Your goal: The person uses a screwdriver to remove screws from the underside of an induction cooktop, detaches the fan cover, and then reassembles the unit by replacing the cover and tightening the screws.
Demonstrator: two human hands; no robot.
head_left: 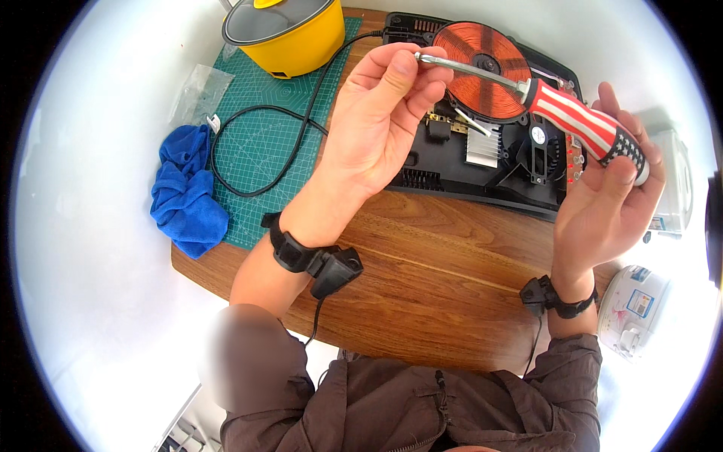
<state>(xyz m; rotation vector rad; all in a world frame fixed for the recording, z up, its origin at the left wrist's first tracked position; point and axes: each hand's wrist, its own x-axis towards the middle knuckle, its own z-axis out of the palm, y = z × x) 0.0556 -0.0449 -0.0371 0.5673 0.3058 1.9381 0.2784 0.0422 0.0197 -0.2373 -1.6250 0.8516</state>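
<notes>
A screwdriver (pixel 566 114) with a red-and-white striped handle, dark and starred at its end, is held slantwise in the air. My left hand (pixel 376 113) pinches its metal tip between thumb and fingers. Around the handle's far end curl the fingers of my right hand (pixel 606 211). Beneath the screwdriver lies an opened induction cooker, its black housing (pixel 444 197) exposing a round copper coil (pixel 468 47), a silver heat sink (pixel 482 147) and a fan (pixel 538 154). My hands hide parts of the cooker.
A yellow electric pot (pixel 297 47) with a glass lid stands on a green cutting mat (pixel 256 215) at the far left. Across the mat loops a black power cord (pixel 260 192). Left of it are a blue cloth (pixel 184 196) and a clear plastic bag (pixel 202 90). A white appliance (pixel 633 309) sits at right.
</notes>
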